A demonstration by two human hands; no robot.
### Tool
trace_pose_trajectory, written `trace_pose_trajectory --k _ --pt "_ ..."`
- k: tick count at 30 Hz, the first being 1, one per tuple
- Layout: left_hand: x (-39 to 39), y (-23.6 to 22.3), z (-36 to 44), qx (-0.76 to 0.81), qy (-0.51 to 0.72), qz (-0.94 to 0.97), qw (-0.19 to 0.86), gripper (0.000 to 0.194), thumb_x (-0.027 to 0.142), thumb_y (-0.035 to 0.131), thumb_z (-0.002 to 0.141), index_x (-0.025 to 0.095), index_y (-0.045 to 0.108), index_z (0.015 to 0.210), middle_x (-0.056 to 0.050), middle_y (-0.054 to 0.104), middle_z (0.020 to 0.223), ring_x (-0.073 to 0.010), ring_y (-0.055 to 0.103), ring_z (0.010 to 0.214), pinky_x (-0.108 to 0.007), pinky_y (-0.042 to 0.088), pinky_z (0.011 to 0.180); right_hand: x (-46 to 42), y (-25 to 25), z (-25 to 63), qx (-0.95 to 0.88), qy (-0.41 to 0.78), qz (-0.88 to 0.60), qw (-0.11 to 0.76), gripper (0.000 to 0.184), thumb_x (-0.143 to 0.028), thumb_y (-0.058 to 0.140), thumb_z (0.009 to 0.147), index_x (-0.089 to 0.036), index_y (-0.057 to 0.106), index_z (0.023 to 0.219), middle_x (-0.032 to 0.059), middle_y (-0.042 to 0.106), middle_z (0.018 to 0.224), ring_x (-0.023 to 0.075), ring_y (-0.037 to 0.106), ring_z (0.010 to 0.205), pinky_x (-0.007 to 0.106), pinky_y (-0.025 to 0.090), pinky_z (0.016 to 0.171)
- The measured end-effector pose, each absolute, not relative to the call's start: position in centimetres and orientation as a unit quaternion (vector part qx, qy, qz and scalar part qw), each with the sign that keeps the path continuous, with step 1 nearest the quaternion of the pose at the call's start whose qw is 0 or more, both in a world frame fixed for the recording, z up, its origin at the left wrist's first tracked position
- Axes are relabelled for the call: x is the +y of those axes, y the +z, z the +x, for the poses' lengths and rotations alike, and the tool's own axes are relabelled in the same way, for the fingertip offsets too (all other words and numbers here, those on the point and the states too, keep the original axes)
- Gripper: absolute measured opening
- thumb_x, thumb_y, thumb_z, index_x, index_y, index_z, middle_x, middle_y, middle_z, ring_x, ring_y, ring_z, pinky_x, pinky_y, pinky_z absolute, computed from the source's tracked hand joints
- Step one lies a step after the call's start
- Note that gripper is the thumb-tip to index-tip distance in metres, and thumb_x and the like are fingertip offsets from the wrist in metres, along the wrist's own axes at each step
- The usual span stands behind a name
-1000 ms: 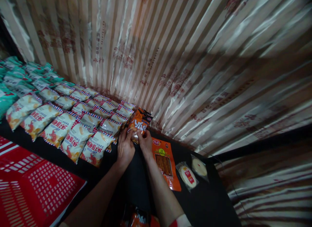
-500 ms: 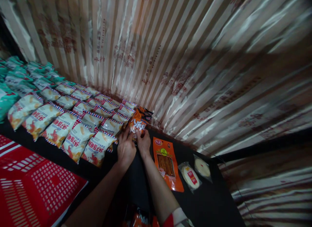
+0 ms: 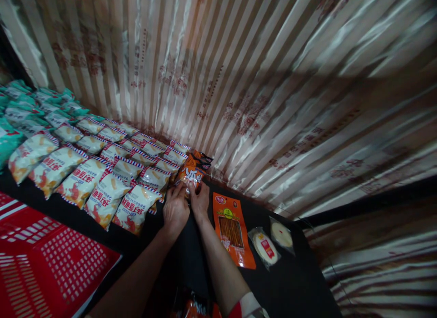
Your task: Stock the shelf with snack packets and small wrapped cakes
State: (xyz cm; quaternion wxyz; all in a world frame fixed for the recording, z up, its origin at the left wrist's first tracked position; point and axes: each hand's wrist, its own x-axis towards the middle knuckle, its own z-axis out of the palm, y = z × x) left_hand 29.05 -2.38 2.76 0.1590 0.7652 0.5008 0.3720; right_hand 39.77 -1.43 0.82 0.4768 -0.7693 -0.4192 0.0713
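Both of my hands are on an orange snack bag point(image 3: 190, 173) with white lettering, at the right end of the rows of white bags. My left hand point(image 3: 175, 211) grips its lower left edge, fingers pointing away from me. My right hand point(image 3: 200, 200) has its thumb on the bag's front and its fingers at the right edge. Behind this bag the dark tops of other orange bags point(image 3: 203, 159) stick out. Close by on the left stands a white snack bag point(image 3: 134, 207) with red lettering and a striped edge.
Several teal bags point(image 3: 25, 109) stand at the far left. A red plastic basket point(image 3: 73, 259) is at lower left. An orange pouch point(image 3: 234, 231) and two round wrapped items point(image 3: 264, 246) lie on the black tabletop point(image 3: 287, 286). More orange packets point(image 3: 196, 306) show below. A striped curtain point(image 3: 218, 81) hangs behind.
The view has shifted very slightly. My hands stay on the orange bag, which sits almost where it was, with its front a little lower.
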Motion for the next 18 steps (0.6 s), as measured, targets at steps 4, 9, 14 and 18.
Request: trace_pose_trajectory --k 4,9,14,18 --pt "-2.37 2.65 29.09 0.499 0.377 0.765 0.152 0.043 0.003 0.042 0.078 0.014 0.061 0.115 -0.005 0.058 0.125 -0.0252 0.048 0.108 -0.038 0.047 0.095 -1.5 1.13 39.66 -0.424 0.083 -0.774 0.462 0.054 -0.055 0.05 0.079 -0.013 0.056 0.112 0.0135 0.056 0.104 0.0234 0.055 0.094 0.035 0.044 0.083" --pt "-2.38 2.57 29.13 0.494 0.384 0.767 0.145 0.041 0.004 0.042 0.079 0.014 0.062 0.113 -0.004 0.06 0.123 -0.0241 0.048 0.108 -0.036 0.046 0.096 -1.7 1.45 39.49 -0.425 0.09 -0.772 0.463 0.056 -0.055 0.049 0.079 -0.011 0.054 0.115 0.0144 0.056 0.104 0.0238 0.055 0.094 0.035 0.044 0.084" --pt "-2.5 2.53 29.22 0.498 0.376 0.769 0.138 0.041 0.003 0.041 0.078 0.015 0.063 0.111 -0.004 0.059 0.124 -0.0243 0.048 0.108 -0.036 0.047 0.094 -1.7 1.51 39.29 -0.426 0.098 -0.775 0.456 0.054 -0.054 0.049 0.079 -0.012 0.057 0.112 0.015 0.056 0.105 0.0251 0.054 0.099 0.036 0.044 0.086" --pt "-2.7 2.61 29.16 0.493 0.38 0.77 0.139 0.042 0.003 0.041 0.078 0.014 0.063 0.113 -0.005 0.059 0.124 -0.0238 0.048 0.108 -0.035 0.045 0.097 -2.16 1.82 39.23 -0.413 0.114 -0.772 0.47 0.055 -0.055 0.049 0.079 -0.013 0.056 0.114 0.0144 0.057 0.108 0.0238 0.055 0.099 0.034 0.044 0.087"
